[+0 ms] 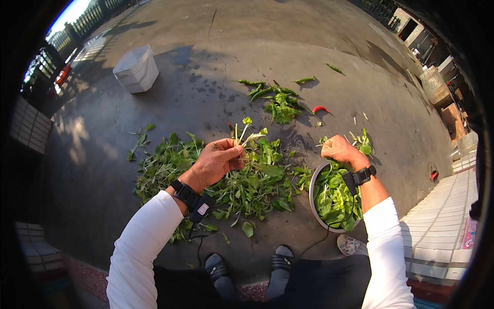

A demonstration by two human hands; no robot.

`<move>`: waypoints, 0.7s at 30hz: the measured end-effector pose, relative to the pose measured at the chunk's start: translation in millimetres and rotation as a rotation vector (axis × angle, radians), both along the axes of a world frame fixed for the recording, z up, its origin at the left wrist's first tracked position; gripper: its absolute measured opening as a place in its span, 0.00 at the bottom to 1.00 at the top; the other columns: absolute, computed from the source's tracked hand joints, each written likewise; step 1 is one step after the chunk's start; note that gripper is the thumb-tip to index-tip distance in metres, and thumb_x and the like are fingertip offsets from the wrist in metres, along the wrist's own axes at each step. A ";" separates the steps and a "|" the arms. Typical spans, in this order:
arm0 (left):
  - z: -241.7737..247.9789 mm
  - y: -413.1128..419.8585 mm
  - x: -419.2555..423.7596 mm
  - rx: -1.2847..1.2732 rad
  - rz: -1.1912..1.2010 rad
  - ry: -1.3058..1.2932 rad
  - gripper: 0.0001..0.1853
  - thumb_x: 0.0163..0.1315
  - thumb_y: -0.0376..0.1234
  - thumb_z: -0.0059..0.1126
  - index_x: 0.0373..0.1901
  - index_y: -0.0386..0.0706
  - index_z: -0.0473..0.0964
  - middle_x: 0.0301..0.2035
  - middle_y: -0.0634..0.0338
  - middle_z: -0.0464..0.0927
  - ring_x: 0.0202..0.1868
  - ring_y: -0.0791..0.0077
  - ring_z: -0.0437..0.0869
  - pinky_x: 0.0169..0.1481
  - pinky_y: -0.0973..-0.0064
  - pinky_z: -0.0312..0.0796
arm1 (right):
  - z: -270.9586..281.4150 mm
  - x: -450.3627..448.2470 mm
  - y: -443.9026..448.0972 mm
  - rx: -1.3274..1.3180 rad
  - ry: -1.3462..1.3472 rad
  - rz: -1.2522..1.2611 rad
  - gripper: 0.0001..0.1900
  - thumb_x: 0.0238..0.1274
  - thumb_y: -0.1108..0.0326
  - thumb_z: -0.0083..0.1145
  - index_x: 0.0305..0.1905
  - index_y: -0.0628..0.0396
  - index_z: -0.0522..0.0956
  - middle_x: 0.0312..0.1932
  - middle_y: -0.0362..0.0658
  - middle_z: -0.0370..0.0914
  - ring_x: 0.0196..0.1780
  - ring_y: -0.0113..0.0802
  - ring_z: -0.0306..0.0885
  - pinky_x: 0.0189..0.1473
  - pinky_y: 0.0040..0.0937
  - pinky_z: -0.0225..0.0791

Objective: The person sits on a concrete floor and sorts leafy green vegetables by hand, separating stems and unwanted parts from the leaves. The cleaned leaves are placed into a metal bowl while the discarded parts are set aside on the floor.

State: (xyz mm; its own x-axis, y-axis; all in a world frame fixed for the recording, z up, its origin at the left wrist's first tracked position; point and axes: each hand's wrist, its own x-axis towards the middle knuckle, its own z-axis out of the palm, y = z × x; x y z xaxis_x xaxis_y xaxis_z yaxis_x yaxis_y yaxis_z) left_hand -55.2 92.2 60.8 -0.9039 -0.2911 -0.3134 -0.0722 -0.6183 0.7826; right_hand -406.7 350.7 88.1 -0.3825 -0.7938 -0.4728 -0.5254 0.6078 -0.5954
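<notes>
My left hand (218,162) pinches a few pale-stemmed leafy greens (247,135) between thumb and fingers, their tips pointing up and away from me. Under and around it spreads a large loose heap of leafy greens (247,189) on the concrete. To the right, my right hand (341,150) is curled into a fist above the far rim of a round basin (313,193). A bit of green leaf and stem (323,140) pokes out of that fist; the rest is hidden by the fingers. Bright green leaves (334,193) fill the basin.
Farther off lie a pile of green chillies (276,94) and one red chilli (320,109). A white plastic bucket (137,71) stands at the far left. Stray greens (364,143) lie beyond the basin. Cables hang from both wrists. Another person's patterned shoe (348,245) is near the basin.
</notes>
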 end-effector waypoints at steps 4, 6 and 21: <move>10.2 -20.2 15.5 0.047 -0.055 0.109 0.05 0.80 0.34 0.57 0.47 0.44 0.77 0.38 0.66 0.79 0.41 0.75 0.83 0.54 0.66 0.82 | -42.0 5.4 57.5 0.743 0.426 0.305 0.22 0.52 0.54 0.80 0.44 0.59 0.89 0.47 0.54 0.88 0.48 0.45 0.87 0.49 0.45 0.78; 13.6 -25.5 18.0 0.049 -0.065 0.107 0.04 0.80 0.34 0.57 0.48 0.44 0.77 0.38 0.66 0.79 0.40 0.75 0.83 0.55 0.65 0.82 | -51.8 15.8 57.0 0.759 0.509 0.225 0.27 0.51 0.50 0.81 0.52 0.57 0.89 0.56 0.56 0.86 0.58 0.53 0.86 0.58 0.48 0.79; 20.7 -11.8 15.6 -0.058 0.038 -0.042 0.08 0.79 0.32 0.57 0.53 0.40 0.76 0.39 0.63 0.81 0.39 0.73 0.86 0.54 0.65 0.84 | 24.4 178.6 -94.1 -0.460 -0.130 0.290 0.14 0.66 0.65 0.65 0.49 0.64 0.84 0.39 0.48 0.90 0.43 0.39 0.90 0.49 0.36 0.80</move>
State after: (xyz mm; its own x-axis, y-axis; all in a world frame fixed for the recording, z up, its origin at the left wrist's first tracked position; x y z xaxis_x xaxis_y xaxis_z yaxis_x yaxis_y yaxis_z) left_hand -39.6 80.4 81.5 -0.8785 -0.3435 -0.3320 -0.0829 -0.5748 0.8141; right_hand -228.1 256.6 112.5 -0.0793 -0.9935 -0.0816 -0.5371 0.1115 -0.8361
